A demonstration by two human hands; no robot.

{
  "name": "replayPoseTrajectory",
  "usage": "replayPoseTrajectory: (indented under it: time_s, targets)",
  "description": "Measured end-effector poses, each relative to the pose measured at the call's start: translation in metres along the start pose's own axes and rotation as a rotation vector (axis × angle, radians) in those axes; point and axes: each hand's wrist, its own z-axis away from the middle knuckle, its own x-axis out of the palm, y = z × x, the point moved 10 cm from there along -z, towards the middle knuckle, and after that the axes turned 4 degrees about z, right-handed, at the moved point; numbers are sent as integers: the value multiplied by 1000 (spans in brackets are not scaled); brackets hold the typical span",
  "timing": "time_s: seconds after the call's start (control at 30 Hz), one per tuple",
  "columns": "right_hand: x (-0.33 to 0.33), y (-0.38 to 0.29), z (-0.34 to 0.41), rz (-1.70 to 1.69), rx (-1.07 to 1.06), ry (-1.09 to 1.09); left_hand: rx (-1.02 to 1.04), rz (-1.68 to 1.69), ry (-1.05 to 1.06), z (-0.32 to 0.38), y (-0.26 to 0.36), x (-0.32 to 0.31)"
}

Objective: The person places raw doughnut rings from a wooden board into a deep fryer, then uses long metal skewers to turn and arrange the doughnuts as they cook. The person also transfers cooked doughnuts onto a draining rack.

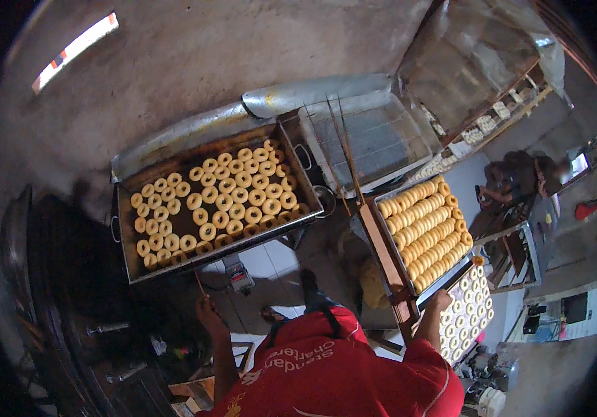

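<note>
My left hand (211,314) is closed around a thin stick (199,284), below the near edge of a large metal frying pan (215,258). Many ring-shaped doughnuts (239,195) lie in this pan, packed more densely on its right side. On my right, my right hand (440,301) is bent at the near corner of a metal tray (441,276), where a board (454,326) with pale dough rings meets it; whether the fingers grip the tray or the board cannot be told. Golden rings (426,229) stand on edge in rows inside the tray.
Behind the tray are an empty-looking shallow metal basin (368,140) and long thin sticks (348,151) leaning across its rim. A rack (496,127) holds more pale rings at the upper right. A person (517,177) is at the right. A scale (238,275) is below the pan.
</note>
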Motion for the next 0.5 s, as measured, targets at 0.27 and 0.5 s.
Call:
replayPoseTrajectory:
  time_s: [0.27,0.5]
  targets:
    - [31,8,-32,0,-62,35,98,-22,-68,-19,-5,-3]
    - [57,-36,2,-223,-94,-120,100,-1,-53,-18,0,-4]
